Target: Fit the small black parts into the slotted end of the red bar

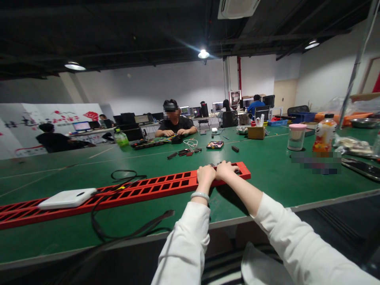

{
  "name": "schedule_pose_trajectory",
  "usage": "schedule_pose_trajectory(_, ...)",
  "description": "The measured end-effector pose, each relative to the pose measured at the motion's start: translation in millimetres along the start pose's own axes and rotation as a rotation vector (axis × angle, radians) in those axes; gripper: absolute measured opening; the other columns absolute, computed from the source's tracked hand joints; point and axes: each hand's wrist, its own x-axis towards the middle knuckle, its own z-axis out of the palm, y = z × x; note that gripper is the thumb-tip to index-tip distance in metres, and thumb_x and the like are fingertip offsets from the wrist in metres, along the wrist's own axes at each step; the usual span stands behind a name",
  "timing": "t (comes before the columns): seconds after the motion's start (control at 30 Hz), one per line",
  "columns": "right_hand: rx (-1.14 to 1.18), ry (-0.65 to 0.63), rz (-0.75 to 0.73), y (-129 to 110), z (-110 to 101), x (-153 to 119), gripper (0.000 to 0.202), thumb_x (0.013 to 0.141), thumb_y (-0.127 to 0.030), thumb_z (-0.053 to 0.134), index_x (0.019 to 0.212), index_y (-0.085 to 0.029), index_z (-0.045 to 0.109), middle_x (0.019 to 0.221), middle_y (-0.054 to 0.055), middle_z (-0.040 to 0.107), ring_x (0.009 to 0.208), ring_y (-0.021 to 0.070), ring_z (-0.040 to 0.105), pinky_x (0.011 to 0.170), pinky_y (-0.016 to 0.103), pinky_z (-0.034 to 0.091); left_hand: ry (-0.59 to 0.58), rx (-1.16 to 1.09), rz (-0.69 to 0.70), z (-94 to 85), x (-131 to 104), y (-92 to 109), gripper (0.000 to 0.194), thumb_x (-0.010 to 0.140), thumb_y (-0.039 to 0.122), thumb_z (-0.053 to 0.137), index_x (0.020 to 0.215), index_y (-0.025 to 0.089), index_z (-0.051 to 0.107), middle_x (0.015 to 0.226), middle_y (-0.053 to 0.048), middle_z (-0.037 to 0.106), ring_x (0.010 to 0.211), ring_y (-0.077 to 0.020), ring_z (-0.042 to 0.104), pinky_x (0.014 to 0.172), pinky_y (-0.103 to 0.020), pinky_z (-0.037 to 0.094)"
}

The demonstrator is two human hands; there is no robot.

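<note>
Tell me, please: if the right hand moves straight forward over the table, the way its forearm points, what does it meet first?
Probably the small dark flat pieces lying beyond the long red slotted plastic rail; the right hand rests on that rail already. Depth is unclear, so its line may pass beside them.

red slotted rail (pixel 154 189), green table (pixel 267 166), white sleeves (pixel 190 233), white box (pixel 67 198)
</note>
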Motion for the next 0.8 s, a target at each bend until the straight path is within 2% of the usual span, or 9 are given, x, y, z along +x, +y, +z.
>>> schedule_pose_trajectory(0.1, -0.016, 0.006, 0.014, -6.0, -1.6, -1.5, 0.039, 0.082, -0.03, 0.041, 0.118, -0.017, 0.05, 0.121, 0.019, 0.043, 0.11, 0.0368, 0.034, 0.074, 0.071, 0.024, -0.002, 0.006, 0.008, -0.8, -0.4, -0.9, 0.037, 0.084, 0.027, 0.03, 0.089, 0.018, 0.066, 0.092, -0.01, 0.066, 0.091, -0.0254, 0.055, 0.077, -0.035, 0.039)
schedule_pose_trajectory(0.23, -0.007, 0.012, 0.024, -9.0, -4.7, -3.0, 0.036, 0.082, -0.024, 0.039, 0.115, -0.016, 0.053, 0.118, 0.019, 0.049, 0.108, 0.0364, 0.039, 0.075, 0.072, 0.022, -0.002, 0.008, 0.003, -1.7, -1.3, -1.3, 0.038, 0.085, 0.028, 0.029, 0.09, 0.018, 0.066, 0.091, -0.01, 0.066, 0.091, -0.0251, 0.056, 0.076, -0.035, 0.039)
schedule_pose_trajectory(0.33, 0.005, -0.004, 0.002, -3.9, -5.5, -0.1, 0.036, 0.077, -0.026, 0.048, 0.111, -0.016, 0.055, 0.114, 0.019, 0.052, 0.105, 0.037, 0.043, 0.074, 0.07, 0.026, -0.003, 0.015, -0.006, -2.4, -1.9, -0.4, 0.039, 0.084, 0.028, 0.029, 0.09, 0.017, 0.066, 0.09, -0.011, 0.066, 0.091, -0.0254, 0.056, 0.076, -0.035, 0.04)
schedule_pose_trajectory(0.43, 0.038, -0.082, -0.038, 5.2, -6.8, 4.2, 0.047, 0.068, -0.035, 0.059, 0.11, -0.016, 0.056, 0.116, 0.019, 0.051, 0.099, 0.0382, 0.048, 0.07, 0.066, 0.034, -0.006, 0.025, -0.016, -2.5, -1.6, 0.7, 0.038, 0.084, 0.026, 0.03, 0.091, 0.016, 0.066, 0.092, -0.012, 0.065, 0.092, -0.0254, 0.056, 0.077, -0.036, 0.04)
schedule_pose_trajectory(0.53, 0.062, -0.141, -0.053, 10.2, -10.0, 4.4, 0.052, 0.064, -0.04, 0.061, 0.11, -0.016, 0.056, 0.115, 0.02, 0.051, 0.094, 0.0382, 0.052, 0.067, 0.063, 0.038, -0.008, 0.03, -0.029, -2.4, -1.0, 1.3, 0.038, 0.084, 0.025, 0.029, 0.091, 0.015, 0.066, 0.094, -0.013, 0.065, 0.093, -0.025, 0.056, 0.079, -0.036, 0.039)
schedule_pose_trajectory(0.8, -0.087, -0.023, -0.048, -8.3, -10.6, -3.9, 0.032, 0.076, -0.03, 0.052, 0.101, -0.012, 0.062, 0.1, 0.021, 0.059, 0.093, 0.0373, 0.053, 0.072, 0.066, 0.028, -0.004, 0.016, -0.021, -3.7, -2.2, 0.1, 0.039, 0.085, 0.027, 0.029, 0.091, 0.016, 0.066, 0.092, -0.011, 0.066, 0.092, -0.0243, 0.056, 0.079, -0.034, 0.039)
